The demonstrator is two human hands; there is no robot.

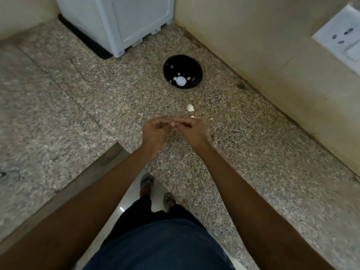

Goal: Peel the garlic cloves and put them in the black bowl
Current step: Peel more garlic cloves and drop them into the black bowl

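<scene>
Your left hand (155, 131) and right hand (191, 131) pinch garlic clove (173, 124); its axis unclear, blurred. Black bowl (182, 74) well beyond.

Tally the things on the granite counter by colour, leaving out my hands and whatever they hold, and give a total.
Black: 1, the bowl.
White appliance: 1, the appliance at the back.
Whitish garlic bits loose on the counter: 3, the largest nearest the bowl.
Total: 5.
The pale pieces inside the bowl are too blurred to count.
</scene>
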